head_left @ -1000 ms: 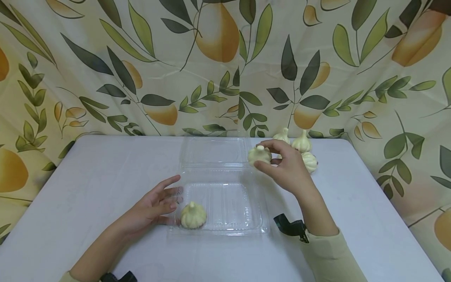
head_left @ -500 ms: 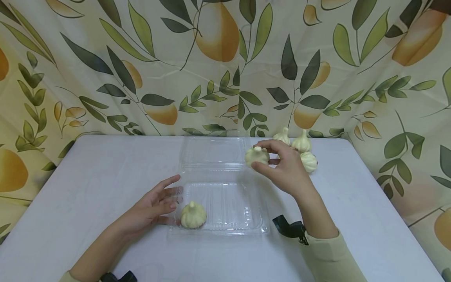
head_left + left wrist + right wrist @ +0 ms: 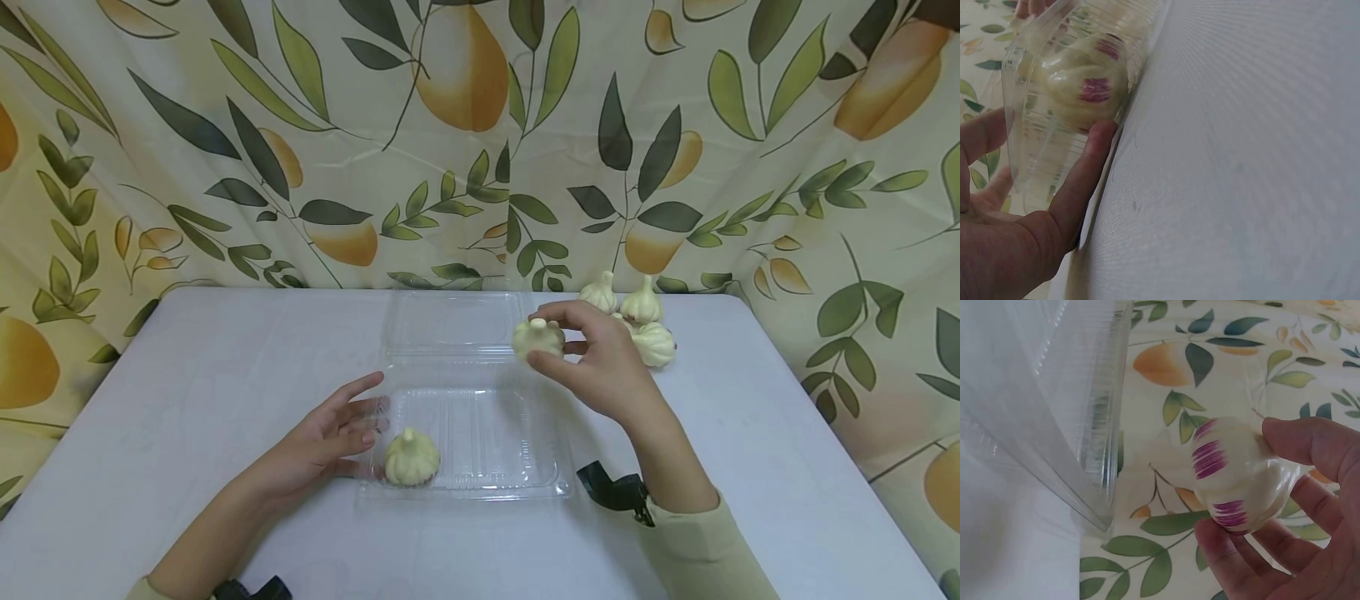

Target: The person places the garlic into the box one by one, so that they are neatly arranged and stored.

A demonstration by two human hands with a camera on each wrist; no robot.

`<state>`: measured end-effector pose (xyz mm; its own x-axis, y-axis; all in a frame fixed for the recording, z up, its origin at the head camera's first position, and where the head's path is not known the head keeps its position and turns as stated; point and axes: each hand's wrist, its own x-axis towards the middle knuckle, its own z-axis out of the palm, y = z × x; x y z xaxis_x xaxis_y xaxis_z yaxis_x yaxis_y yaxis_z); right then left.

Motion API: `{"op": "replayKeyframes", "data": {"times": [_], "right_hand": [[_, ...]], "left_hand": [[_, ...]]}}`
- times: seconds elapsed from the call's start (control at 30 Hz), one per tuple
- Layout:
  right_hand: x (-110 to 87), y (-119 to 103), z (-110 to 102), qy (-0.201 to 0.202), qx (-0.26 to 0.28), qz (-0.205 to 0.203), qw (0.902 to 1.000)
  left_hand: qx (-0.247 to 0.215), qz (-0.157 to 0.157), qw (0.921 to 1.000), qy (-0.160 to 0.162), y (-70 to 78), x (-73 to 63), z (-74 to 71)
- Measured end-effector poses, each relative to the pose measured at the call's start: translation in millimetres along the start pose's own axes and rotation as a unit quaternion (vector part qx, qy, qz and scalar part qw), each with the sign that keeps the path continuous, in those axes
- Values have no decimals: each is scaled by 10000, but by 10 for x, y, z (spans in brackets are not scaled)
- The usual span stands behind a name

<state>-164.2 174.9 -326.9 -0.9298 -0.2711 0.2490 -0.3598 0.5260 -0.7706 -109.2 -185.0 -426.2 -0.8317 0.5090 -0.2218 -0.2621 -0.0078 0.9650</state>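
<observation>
A clear plastic clamshell container [image 3: 480,433] lies on the table with its lid [image 3: 453,321] folded back. One garlic bulb [image 3: 412,458] sits in its near left corner. Beside that corner my left hand [image 3: 322,446] rests against the container's left side, fingers spread; the left wrist view shows a fingertip [image 3: 1102,132] at the wall by the bulb. My right hand [image 3: 600,358] grips a second garlic bulb [image 3: 538,338] between thumb and fingers, above the right end of the hinge. Purple streaks mark this held bulb [image 3: 1235,475] in the right wrist view.
Several more garlic bulbs [image 3: 654,344] cluster at the back right of the white table [image 3: 247,358], partly hidden by my right hand. A fabric with leaves and orange fruit [image 3: 315,150] hangs behind the table's far edge. Black wrist cameras [image 3: 617,487] sit on both wrists.
My right hand has drifted a little left with its garlic bulb, away from the cluster, which now shows more. The left hand and the container have stayed put.
</observation>
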Motion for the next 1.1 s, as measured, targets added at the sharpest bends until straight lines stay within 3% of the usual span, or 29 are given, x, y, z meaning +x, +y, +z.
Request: {"op": "replayKeyframes", "data": {"times": [1.1], "right_hand": [[-85, -183, 171, -535, 22, -373, 9979]], "left_hand": [[-91, 73, 9999, -103, -18, 10, -15]]}}
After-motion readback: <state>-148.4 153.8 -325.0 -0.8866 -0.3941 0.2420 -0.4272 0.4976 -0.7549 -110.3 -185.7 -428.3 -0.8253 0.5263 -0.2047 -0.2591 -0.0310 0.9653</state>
